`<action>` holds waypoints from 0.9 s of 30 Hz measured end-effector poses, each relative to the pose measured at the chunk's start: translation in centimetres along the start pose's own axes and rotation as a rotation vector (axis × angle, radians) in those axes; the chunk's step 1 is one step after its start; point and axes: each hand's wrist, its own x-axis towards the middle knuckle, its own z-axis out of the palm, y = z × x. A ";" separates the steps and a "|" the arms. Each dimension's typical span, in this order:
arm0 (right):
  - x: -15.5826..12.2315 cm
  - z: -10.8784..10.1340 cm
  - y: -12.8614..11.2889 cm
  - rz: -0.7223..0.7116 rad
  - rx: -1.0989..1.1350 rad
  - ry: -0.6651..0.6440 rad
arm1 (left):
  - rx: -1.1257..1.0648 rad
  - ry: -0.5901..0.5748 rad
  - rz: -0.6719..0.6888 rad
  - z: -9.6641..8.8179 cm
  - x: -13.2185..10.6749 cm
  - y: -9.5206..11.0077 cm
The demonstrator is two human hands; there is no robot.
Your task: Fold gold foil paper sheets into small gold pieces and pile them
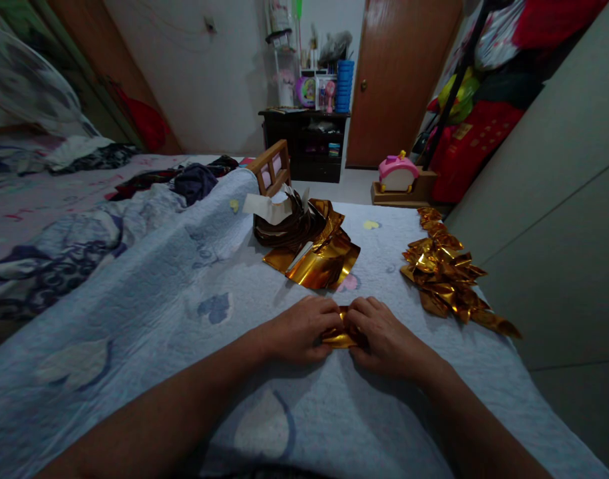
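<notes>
My left hand (307,329) and my right hand (381,332) are side by side, low over the bed. Between them they grip a piece of gold foil paper (342,338), its two ends covered by my curled fingers. Just beyond my hands lies a fanned stack of gold foil sheets (324,263), with dark edges and pale strips at its far left. To the right, folded gold foil pieces (446,276) are heaped in a row. How the held piece is folded is partly hidden by my fingers.
Beneath everything is a light blue quilt (184,372) with heart patterns. A wooden bed rail (271,166) rises behind the stack. On the right stands a pale cabinet (548,233), close to the foil heap. Farther back are a dark shelf (304,150) and a pink toy (398,174).
</notes>
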 end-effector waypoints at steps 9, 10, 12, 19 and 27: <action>0.0 0.1 -0.2 0.002 -0.042 -0.012 | 0.037 -0.020 0.000 0.0 0.0 0.3; 0.0 0.1 -0.1 0.002 -0.043 -0.010 | 0.037 -0.019 -0.004 -0.1 0.0 0.3; 0.1 0.2 -0.1 0.000 -0.045 -0.004 | 0.037 -0.017 -0.013 -0.1 0.1 0.4; 0.2 0.6 0.3 -0.002 -0.033 0.025 | 0.019 0.005 -0.012 0.0 0.1 0.5; 0.1 0.1 0.0 -0.002 -0.009 0.012 | -0.006 0.011 -0.003 0.3 0.1 0.4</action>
